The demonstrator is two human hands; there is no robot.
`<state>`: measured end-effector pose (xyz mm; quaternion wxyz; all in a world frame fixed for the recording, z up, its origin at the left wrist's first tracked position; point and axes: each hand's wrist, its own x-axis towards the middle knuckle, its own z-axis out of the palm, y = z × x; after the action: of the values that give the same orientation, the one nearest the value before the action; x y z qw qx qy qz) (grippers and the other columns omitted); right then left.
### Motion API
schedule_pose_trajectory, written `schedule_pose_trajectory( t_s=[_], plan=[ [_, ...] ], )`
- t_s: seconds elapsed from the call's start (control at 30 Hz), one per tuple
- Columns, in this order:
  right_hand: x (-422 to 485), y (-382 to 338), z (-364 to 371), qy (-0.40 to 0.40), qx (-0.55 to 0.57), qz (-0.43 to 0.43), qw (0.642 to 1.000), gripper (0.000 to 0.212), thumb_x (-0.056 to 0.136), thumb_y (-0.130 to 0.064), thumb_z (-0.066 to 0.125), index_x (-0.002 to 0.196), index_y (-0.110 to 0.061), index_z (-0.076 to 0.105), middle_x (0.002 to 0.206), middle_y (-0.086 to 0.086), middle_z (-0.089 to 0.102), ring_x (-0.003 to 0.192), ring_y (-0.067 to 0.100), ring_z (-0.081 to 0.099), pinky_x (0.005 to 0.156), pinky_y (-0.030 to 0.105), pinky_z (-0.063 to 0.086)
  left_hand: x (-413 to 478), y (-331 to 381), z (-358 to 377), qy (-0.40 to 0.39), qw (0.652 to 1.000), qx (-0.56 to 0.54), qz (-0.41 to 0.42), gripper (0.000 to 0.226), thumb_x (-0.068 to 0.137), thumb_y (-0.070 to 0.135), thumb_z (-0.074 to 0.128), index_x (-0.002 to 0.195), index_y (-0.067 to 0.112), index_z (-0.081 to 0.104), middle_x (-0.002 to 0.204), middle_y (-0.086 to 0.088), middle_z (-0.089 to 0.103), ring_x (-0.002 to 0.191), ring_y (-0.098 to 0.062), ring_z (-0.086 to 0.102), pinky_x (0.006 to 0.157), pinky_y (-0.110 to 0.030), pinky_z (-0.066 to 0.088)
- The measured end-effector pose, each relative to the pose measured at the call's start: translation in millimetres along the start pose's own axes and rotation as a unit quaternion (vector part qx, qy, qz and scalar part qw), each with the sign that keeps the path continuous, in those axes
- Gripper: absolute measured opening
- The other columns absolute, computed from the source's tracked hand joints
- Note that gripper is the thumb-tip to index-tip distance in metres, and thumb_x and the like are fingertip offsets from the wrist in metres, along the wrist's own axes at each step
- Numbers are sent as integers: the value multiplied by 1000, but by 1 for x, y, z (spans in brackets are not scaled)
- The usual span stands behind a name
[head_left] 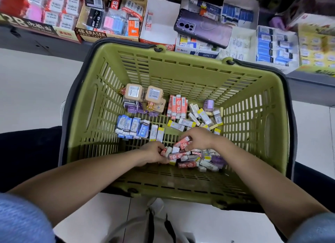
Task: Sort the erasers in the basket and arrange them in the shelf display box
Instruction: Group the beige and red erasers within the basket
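A green basket [181,68] sits on the floor in front of me with erasers on its bottom. Blue erasers [133,126] lie grouped at the left, red-and-white ones [177,105] stand in a row at the middle, and yellow-and-white ones [203,117] are scattered at the right. Tan boxed erasers [145,96] lie at the back left. My left hand [154,153] grips several red erasers [167,152] near the front. My right hand [196,137] pinches red erasers [184,142] above a mixed pile [199,159].
Beyond the basket, a low shelf holds display boxes: a 2B box [36,12], a 4B ERASER box [110,16], an almost bare white box [159,21], and blue-eraser boxes [275,45]. A purple phone [203,28] lies on one box. White floor lies at both sides.
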<state>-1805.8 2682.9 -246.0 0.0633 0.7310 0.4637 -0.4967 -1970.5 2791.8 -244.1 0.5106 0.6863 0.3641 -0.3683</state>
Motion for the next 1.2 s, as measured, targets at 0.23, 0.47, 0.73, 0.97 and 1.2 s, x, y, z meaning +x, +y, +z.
schedule_pose_trajectory(
  t_s=[0.23, 0.47, 0.73, 0.97, 1.2],
  plan=[
    [-32, 18, -1, 23, 64, 69, 995, 51, 84, -33, 69, 130, -20, 55, 118, 2, 59, 107, 21, 54, 76, 24, 35, -1, 2, -1, 19, 999, -25, 27, 52, 78, 4, 74, 125, 7, 54, 101, -3, 58, 81, -14, 57, 66, -20, 51],
    [-55, 6, -24, 163, 547, 70, 818, 52, 79, -13, 73, 126, 0, 54, 108, 10, 61, 79, 16, 64, 66, 22, 56, -16, 36, -10, 58, 958, -262, 103, 30, 86, 4, 65, 110, 13, 49, 108, -5, 54, 93, -18, 58, 71, -24, 53],
    [-43, -27, -20, 232, 749, 75, 616, 13, 75, -10, 73, 83, -2, 66, 68, 3, 70, 59, 12, 64, 54, 20, 52, -23, 74, -7, 130, 881, -416, 185, 25, 82, 4, 69, 97, 15, 52, 96, -6, 65, 89, -17, 65, 81, -36, 57],
    [-34, -40, -16, 244, 722, 116, 636, 8, 82, -15, 70, 83, -7, 71, 67, 1, 67, 54, 9, 53, 46, 18, 43, -14, 72, -5, 222, 897, -330, 191, 30, 78, 1, 72, 99, 18, 58, 91, 1, 69, 84, -11, 64, 73, -21, 52],
    [-14, -25, -30, 303, 693, 173, 631, 16, 92, 0, 54, 80, -3, 64, 66, 8, 60, 55, 17, 54, 52, 25, 48, -17, 68, -21, 208, 901, -345, 163, 23, 85, 1, 65, 90, 22, 59, 87, 0, 67, 82, -15, 64, 75, -32, 56]
  ],
)
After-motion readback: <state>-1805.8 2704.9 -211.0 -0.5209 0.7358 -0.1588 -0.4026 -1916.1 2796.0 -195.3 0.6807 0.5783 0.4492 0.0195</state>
